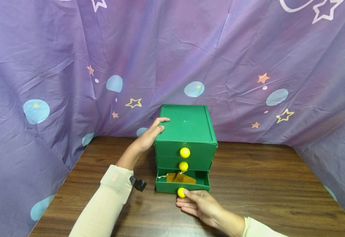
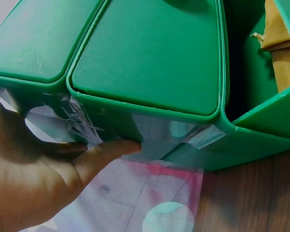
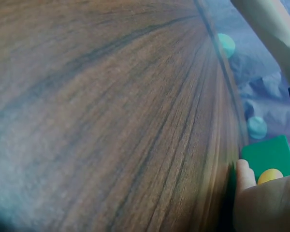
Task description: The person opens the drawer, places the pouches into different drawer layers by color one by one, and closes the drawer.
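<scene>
A green three-drawer cabinet (image 1: 187, 123) stands on the table, a yellow round knob on each drawer. Its bottom drawer (image 1: 166, 187) is pulled out, while the upper two are closed. Inside lies a mustard-brown cloth pouch (image 1: 181, 178) with a pale drawstring, folded or overlapping another piece of the same cloth in the left wrist view. My right hand (image 1: 203, 206) holds the bottom drawer's yellow knob (image 1: 181, 192), thumb against its right side and fingers below. My left hand (image 1: 150, 135) rests along the cabinet's left side, fingertips over the top edge.
The dark wood-grain table (image 1: 258, 184) extends to both sides of the cabinet. Behind it hangs a purple curtain (image 1: 172, 59) with stars and blue blobs. Clear tape (image 2: 203, 136) runs along the cabinet's side. A black strap device (image 1: 138, 183) sits on my left wrist.
</scene>
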`<state>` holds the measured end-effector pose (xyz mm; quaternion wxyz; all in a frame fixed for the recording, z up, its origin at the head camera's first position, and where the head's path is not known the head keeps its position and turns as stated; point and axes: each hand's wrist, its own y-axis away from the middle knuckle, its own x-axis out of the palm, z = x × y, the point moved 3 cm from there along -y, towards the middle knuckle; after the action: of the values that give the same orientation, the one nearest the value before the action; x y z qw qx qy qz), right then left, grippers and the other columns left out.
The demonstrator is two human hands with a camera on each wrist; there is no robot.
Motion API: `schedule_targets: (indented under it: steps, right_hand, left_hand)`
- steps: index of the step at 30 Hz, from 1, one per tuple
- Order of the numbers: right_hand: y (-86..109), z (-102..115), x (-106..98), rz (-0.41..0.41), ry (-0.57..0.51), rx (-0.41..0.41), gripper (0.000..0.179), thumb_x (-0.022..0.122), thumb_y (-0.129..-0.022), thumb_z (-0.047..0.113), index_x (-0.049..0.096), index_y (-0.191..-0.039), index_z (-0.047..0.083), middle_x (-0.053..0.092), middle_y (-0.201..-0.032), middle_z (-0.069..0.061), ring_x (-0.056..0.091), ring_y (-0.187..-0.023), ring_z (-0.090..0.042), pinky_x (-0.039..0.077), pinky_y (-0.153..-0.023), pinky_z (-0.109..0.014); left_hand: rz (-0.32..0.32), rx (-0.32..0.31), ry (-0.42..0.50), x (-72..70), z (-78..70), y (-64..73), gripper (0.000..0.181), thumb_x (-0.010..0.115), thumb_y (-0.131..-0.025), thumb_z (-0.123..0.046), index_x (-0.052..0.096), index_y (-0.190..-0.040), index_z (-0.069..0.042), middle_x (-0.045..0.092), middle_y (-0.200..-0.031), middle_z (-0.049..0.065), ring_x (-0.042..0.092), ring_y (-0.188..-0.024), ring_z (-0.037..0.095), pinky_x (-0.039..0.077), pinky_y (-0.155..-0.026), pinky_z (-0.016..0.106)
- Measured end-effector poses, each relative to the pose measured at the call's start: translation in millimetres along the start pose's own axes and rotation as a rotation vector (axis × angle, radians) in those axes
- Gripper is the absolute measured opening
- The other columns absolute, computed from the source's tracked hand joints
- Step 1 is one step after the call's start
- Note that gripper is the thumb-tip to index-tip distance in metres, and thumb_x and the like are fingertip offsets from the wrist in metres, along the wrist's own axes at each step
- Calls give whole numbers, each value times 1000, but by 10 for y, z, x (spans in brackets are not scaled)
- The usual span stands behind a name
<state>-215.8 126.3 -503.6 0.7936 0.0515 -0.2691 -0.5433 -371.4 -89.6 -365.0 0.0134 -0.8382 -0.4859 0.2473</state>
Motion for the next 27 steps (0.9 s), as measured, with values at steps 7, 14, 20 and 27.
schedule_targets:
  steps: [7, 14, 20, 27]
  right_hand:
    - [-40, 15, -12, -8, 1, -3, 31, 58, -106, 24, 64, -118, -3, 75, -108, -17, 74, -100, -20, 59, -91, -32]
    - [-71, 40, -23, -9, -2, -15, 30, 58, -107, 24, 63, -119, -3, 75, -110, -19, 74, -101, -20, 58, -92, -33]
    - [-95, 57, -44, -8, 2, -28, 31, 57, -107, 24, 64, -120, -4, 74, -111, -20, 74, -102, -21, 58, -94, -34]
    - [-144, 75, -71, -6, 9, -34, 30, 56, -107, 24, 64, -119, -3, 74, -111, -21, 74, -102, -21, 58, -94, -35]
  left_hand:
    - [-3, 1, 4, 5, 7, -8, 47, 28, -110, -22, 32, -154, -7, 20, -167, 18, 21, -152, 39, 17, -122, 60]
    - [3, -1, 1, 2, 8, -12, 48, 27, -110, -24, 31, -155, -8, 19, -167, 18, 20, -152, 40, 16, -122, 61]
    - [1, -7, 6, 1, 4, -9, 48, 28, -110, -24, 31, -155, -8, 19, -167, 17, 22, -151, 40, 17, -122, 61]
    - [3, -8, 15, 4, -1, 2, 48, 28, -110, -24, 31, -155, -9, 19, -168, 17, 22, -151, 41, 17, -122, 62]
